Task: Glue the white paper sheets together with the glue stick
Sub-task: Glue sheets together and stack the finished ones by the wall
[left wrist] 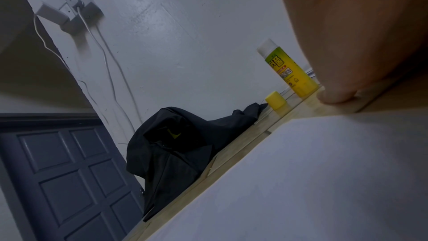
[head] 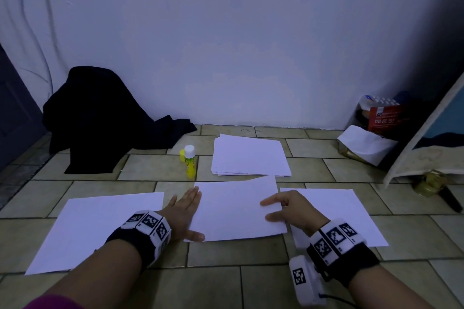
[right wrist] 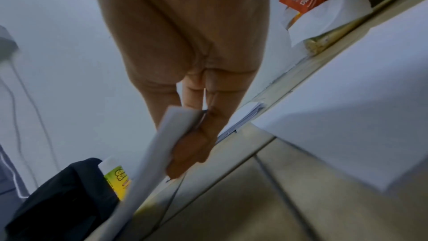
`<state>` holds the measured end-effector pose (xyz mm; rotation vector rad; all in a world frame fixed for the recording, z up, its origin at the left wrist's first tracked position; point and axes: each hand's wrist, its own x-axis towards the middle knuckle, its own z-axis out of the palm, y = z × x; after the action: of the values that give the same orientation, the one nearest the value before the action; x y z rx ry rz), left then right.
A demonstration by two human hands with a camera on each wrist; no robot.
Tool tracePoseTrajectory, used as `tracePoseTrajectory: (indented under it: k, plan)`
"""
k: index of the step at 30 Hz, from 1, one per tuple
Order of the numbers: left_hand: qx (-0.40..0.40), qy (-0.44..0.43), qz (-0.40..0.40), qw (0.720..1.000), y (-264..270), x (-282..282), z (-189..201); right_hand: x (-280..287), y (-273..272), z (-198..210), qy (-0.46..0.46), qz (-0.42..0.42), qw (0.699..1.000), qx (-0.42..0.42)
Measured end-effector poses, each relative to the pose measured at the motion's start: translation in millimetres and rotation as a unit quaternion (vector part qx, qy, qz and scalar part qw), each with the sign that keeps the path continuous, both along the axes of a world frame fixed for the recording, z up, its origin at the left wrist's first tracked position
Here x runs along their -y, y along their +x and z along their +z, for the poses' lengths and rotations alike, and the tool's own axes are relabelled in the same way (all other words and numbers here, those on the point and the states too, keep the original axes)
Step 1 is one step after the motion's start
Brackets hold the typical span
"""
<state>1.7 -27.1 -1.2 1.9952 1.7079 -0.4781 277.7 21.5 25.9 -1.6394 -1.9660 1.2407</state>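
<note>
Three single white sheets lie on the tiled floor: a left sheet (head: 95,228), a middle sheet (head: 236,208) and a right sheet (head: 339,211). My left hand (head: 187,211) lies flat with straight fingers along the middle sheet's left edge, thumb at its near corner. My right hand (head: 266,209) pinches that sheet's right edge, and the right wrist view shows the edge (right wrist: 162,135) lifted over the fingers (right wrist: 194,138). A yellow glue stick (head: 190,162) stands upright behind the sheets, its yellow cap (left wrist: 275,101) off beside it. A stack of paper (head: 251,155) lies further back.
A black cloth (head: 105,118) is heaped against the wall at back left, near a dark door (left wrist: 57,171). A bag of packets (head: 376,123) and a leaning board (head: 431,133) fill the back right corner. A small brownish object (head: 429,183) lies beneath the board.
</note>
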Motion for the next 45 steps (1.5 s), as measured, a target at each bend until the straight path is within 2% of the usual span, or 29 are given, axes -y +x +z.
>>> tracePoseTrajectory:
  k: [7,14,19,24,29,32,41,45]
  plan:
    - [-0.004,0.008,-0.002,1.0,-1.7,-0.7,-9.7,-11.0,3.1,15.7,-0.009,-0.001,0.998,-0.055]
    - [0.027,0.015,-0.008,0.999,-6.3,-5.4,-14.5,-42.3,18.3,43.7,0.044,-0.081,0.991,-0.099]
    - [0.029,0.01,-0.005,1.0,-5.0,-6.9,-13.5,-87.0,9.1,46.2,0.118,-0.115,0.98,-0.112]
    - [0.032,0.011,0.002,0.999,-4.0,-5.2,-13.0,-131.0,-8.7,19.6,0.128,-0.136,0.982,0.003]
    - [0.038,0.002,0.002,0.999,-5.2,-5.6,-12.9,-150.0,-16.1,-2.0,0.097,-0.07,0.979,0.168]
    - [0.04,-0.001,-0.001,0.999,-6.0,-5.7,-13.4,-154.7,-16.3,-6.9,0.084,-0.028,0.967,0.237]
    - [0.041,0.0,-0.007,0.999,-7.9,-8.0,-13.9,-154.2,-17.2,-16.9,0.1,-0.027,0.925,0.365]
    - [0.038,-0.005,-0.002,0.999,-7.1,-7.5,-13.1,-148.6,-16.0,0.2,0.116,0.005,0.922,0.37]
